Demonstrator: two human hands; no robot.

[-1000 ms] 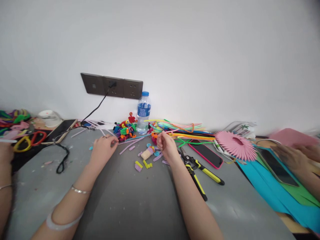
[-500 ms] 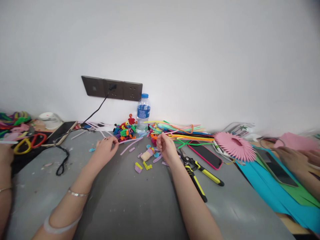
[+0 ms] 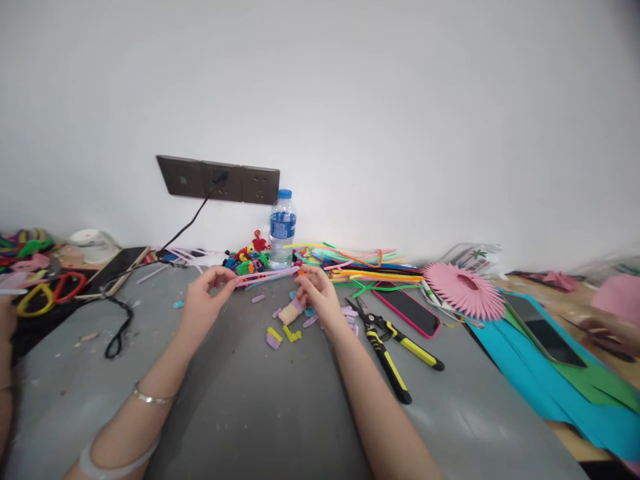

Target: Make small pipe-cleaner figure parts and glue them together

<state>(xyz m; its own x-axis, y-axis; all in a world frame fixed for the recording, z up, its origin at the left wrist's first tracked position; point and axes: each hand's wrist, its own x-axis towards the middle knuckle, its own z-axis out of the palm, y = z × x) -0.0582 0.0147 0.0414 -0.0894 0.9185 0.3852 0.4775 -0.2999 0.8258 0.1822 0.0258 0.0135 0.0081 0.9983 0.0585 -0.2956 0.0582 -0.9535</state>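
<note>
A lilac pipe cleaner (image 3: 269, 274) stretches between my two hands above the grey table; it looks doubled. My left hand (image 3: 207, 293) is closed, pinching its left end between thumb and fingertips. At the other end, the fingers of my right hand (image 3: 321, 297) are closed on it too. Below lie a cream-and-lilac fuzzy piece (image 3: 290, 313), yellow fuzzy bits (image 3: 292, 334) and a small lilac-and-yellow piece (image 3: 273, 339). Several short lilac pieces (image 3: 311, 321) are partly hidden by my right hand.
Pliers with yellow-black handles (image 3: 395, 347) lie right of my right arm, beside a pink-cased phone (image 3: 409, 310). Behind stand a water bottle (image 3: 283, 230) and pipe cleaner bundles (image 3: 360, 260). Pink folded paper (image 3: 465, 291) is at right. Co-workers' hands (image 3: 607, 333) show at both edges.
My right hand has moved left and taken hold of the lilac pipe cleaner's right end. The pipe cleaner is now held across between both hands. The view has shifted slightly.
</note>
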